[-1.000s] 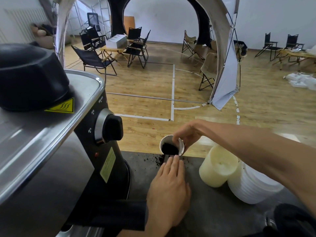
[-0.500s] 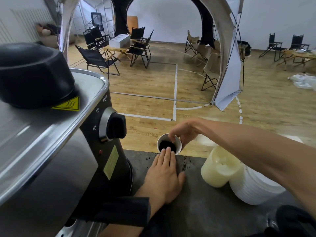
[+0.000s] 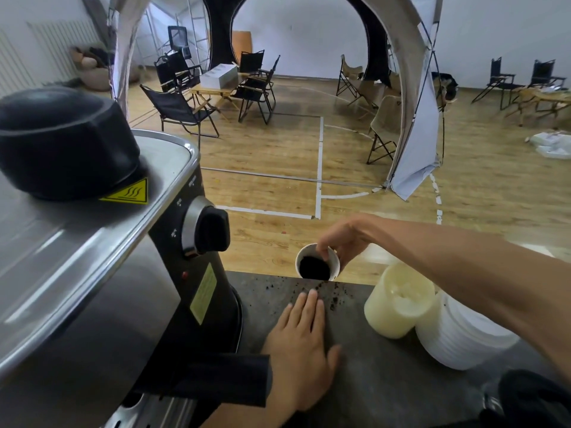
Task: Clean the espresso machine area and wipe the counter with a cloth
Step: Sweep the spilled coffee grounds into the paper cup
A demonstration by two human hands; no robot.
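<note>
Right hand [image 3: 343, 239] pinches a tilted paper cup [image 3: 317, 264] of coffee grounds at the bench [image 3: 386, 375] edge; left hand [image 3: 301, 350] lies flat, released, just behind scattered grounds [image 3: 332, 299]; labels unreadable

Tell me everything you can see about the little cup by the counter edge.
The cup is small, white, and looks like paper, with a round open rim. Dark coffee grounds fill its bottom. It is tilted, its mouth facing the camera, held just past the far edge of the counter. The right hand pinches its rim from above. The left hand lies flat nearby, not touching it.
</note>
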